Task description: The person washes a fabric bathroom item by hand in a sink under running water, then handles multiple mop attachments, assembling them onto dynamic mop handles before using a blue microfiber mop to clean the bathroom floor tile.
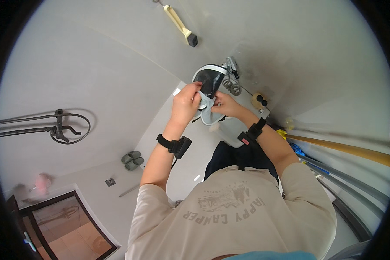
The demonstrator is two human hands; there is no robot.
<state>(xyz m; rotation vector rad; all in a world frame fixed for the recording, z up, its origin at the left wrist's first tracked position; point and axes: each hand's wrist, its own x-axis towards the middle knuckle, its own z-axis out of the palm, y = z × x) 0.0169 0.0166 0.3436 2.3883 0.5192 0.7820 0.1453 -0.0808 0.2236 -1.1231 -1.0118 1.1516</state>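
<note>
A black shoe (213, 79) with a white band round its toe is held up in front of me, its toe pointing away. From its opening comes a pale grey soft piece (207, 113), which looks like the tongue or lining; I cannot tell which. My left hand (186, 103) is closed on the shoe's left side, its fingertips at the edge of the opening. On the other side, my right hand (226, 105) pinches the pale grey piece. The fingers partly cover the shoe's middle. Black straps with small devices sit on both wrists.
A cream-handled brush (177, 21) hangs on the far wall. Near the shoe are a metal tap-like fitting (232, 67) and a coiled hose (233, 87). Grey slippers (132, 160) lie to the left. Several long poles (342, 149) lean at right; a whitish basin-like shape (236, 131) is below my hands.
</note>
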